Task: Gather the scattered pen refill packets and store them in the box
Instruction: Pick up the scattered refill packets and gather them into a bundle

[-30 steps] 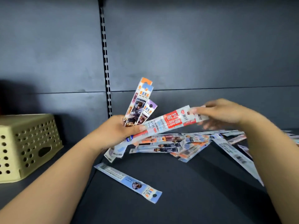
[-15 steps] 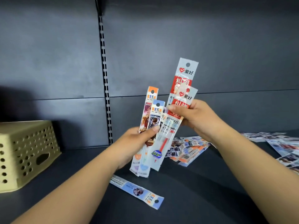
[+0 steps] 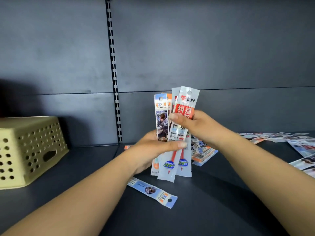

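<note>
Both hands meet over the dark shelf [image 3: 204, 210], holding one upright bundle of pen refill packets [image 3: 172, 133] between them. The left hand [image 3: 151, 150] grips the bundle low down, thumb laid across the front — the right hand [image 3: 192, 124] pinches it higher up, thumb over the red-labelled packet at the front. The bundle looks like four or five packets, though the overlap makes the count hard to tell. Its lower ends hang clear of the shelf.

One loose packet [image 3: 153, 191] lies flat on the shelf just below the left wrist. More lie in a small heap [image 3: 202, 152] behind the bundle, and a wider scatter [image 3: 293, 142] spreads along the shelf to the right, well apart from the hands.

The box [image 3: 29, 150] — a pale yellow plastic one with round holes and a handle slot — sits at the far left of the shelf, well away from the bundle
</note>
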`<state>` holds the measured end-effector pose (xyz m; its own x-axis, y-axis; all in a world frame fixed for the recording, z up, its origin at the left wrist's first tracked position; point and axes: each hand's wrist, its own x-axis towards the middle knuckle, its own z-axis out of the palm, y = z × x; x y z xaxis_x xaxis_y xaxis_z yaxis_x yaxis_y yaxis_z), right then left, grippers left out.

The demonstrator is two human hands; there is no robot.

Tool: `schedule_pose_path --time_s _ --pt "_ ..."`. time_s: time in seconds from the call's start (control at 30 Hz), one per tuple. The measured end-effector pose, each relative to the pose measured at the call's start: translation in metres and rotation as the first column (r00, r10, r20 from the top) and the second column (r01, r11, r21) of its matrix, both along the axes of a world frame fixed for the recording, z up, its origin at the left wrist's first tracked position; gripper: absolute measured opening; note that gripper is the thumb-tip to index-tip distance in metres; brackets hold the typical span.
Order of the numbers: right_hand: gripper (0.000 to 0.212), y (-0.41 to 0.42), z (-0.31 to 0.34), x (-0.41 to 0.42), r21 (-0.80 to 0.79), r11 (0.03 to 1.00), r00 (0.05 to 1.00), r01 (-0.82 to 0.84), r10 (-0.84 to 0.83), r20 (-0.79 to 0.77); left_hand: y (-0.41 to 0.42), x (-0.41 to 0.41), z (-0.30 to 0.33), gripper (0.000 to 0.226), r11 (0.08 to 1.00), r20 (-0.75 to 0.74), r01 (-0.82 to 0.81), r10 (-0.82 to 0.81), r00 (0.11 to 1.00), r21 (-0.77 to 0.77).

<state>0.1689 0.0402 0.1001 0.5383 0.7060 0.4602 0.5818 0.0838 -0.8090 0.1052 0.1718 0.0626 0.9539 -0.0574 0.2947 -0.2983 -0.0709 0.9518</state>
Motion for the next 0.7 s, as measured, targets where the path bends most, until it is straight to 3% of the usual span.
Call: schedule_pose_path --time_s 0.1,0.23,0.37,0.47,0.57,0.7 --pt "0.042 0.002 -0.001 -0.001 -0.034 0.997 0.994 -0.072 0.069 -0.082 -0.008 0.0 -0.001 0.022 0.998 0.0 0.017 -0.017 1.0 0.066" --pt "0.034 0.002 -0.001 -0.007 -0.049 0.98 0.973 -0.191 0.183 -0.14 -0.013 -0.002 0.003 0.018 0.997 0.005 0.015 -0.015 1.0 0.082" --pt "0.037 0.001 -0.001 -0.006 -0.016 0.966 0.956 -0.26 0.255 -0.142 -0.019 -0.008 0.005 0.014 0.964 -0.091 0.249 -0.257 0.962 -0.09" --pt "0.041 -0.002 0.001 -0.001 -0.042 0.947 0.94 -0.318 0.309 -0.147 -0.02 -0.01 0.005 0.012 0.944 -0.099 0.325 -0.329 0.939 -0.053" --pt "0.041 -0.004 0.004 -0.001 0.068 0.93 0.902 -0.361 0.366 -0.23 -0.016 -0.009 0.006 0.026 0.93 -0.093 0.367 -0.363 0.927 0.03" --pt "0.01 0.001 0.0 -0.009 -0.081 0.94 0.934 -0.33 0.313 -0.17 -0.021 -0.008 0.004 0.009 0.968 -0.072 0.228 -0.222 0.972 0.105"
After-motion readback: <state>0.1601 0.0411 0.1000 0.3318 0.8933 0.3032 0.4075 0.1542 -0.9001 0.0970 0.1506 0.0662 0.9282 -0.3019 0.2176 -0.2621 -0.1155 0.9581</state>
